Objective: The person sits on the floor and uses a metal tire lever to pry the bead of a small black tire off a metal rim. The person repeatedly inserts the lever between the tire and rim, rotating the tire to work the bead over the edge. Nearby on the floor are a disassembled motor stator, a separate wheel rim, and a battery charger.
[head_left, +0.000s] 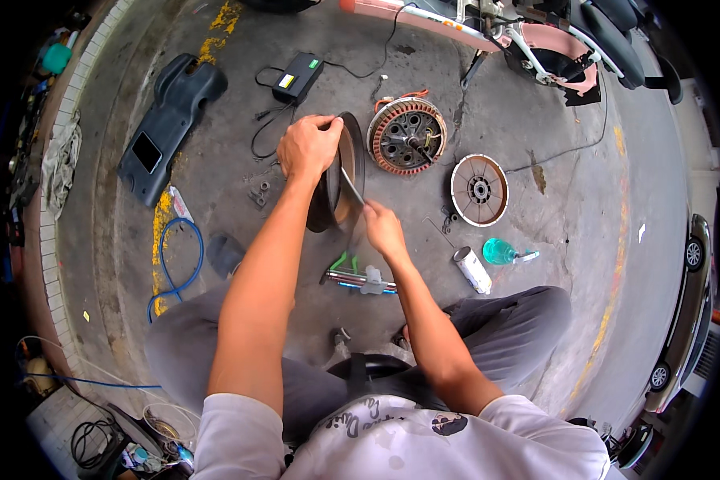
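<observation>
Gripping the top rim of an upright wheel shell (346, 172) standing on the floor (536, 264), the left hand (308, 146) is closed around it, while the right hand (384, 228), closed on a thin blade (352, 186), works inside it, seemingly scraping. Next calls for steady pressure without slipping. Rightward lie one stator (407, 135), one cover disc (478, 190), one can (473, 270), and one green bottle (504, 252).
</observation>
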Demonstrator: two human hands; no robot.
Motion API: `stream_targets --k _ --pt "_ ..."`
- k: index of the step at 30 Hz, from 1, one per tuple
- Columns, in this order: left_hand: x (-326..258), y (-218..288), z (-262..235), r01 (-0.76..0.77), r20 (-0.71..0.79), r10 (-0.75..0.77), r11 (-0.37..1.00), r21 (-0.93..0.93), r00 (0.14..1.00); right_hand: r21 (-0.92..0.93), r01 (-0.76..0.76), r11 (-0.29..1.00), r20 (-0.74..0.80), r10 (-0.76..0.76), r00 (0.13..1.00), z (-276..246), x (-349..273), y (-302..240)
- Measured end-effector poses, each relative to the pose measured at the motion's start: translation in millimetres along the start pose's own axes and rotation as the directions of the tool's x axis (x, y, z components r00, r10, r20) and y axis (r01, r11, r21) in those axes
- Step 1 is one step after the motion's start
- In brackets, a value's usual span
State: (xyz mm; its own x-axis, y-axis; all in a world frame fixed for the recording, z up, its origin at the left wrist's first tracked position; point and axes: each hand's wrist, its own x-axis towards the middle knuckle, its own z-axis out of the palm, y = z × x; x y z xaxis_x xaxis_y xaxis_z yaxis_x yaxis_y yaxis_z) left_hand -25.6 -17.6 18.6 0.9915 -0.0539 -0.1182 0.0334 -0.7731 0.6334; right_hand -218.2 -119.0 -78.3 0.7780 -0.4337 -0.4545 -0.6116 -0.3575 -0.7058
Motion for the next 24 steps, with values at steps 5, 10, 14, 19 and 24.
stream_targets --k 5,10,14,19,24 --pt "6 -11 -8 0.014 0.009 -0.013 1.0 -0.023 1.0 -0.048 -0.056 0.997 0.034 0.057 0.998 7 -50 -5" --pt "-7 3 7 -0.058 -0.014 0.058 0.998 -0.019 0.998 -0.114 -0.049 0.992 0.048 0.055 0.997 10 50 -26" --pt "-2 -10 -1 -0.058 -0.017 0.057 0.998 -0.02 0.998 -0.091 -0.037 0.995 0.086 0.045 0.995 2 -33 -7" --pt "-7 6 12 -0.045 -0.004 0.045 0.999 0.001 0.999 -0.117 -0.171 0.978 0.003 0.172 0.985 21 5 -25" --pt "-3 -4 1 -0.014 0.014 0.014 0.999 -0.033 1.0 -0.072 0.001 0.997 -0.029 -0.003 1.0 12 -11 -4"
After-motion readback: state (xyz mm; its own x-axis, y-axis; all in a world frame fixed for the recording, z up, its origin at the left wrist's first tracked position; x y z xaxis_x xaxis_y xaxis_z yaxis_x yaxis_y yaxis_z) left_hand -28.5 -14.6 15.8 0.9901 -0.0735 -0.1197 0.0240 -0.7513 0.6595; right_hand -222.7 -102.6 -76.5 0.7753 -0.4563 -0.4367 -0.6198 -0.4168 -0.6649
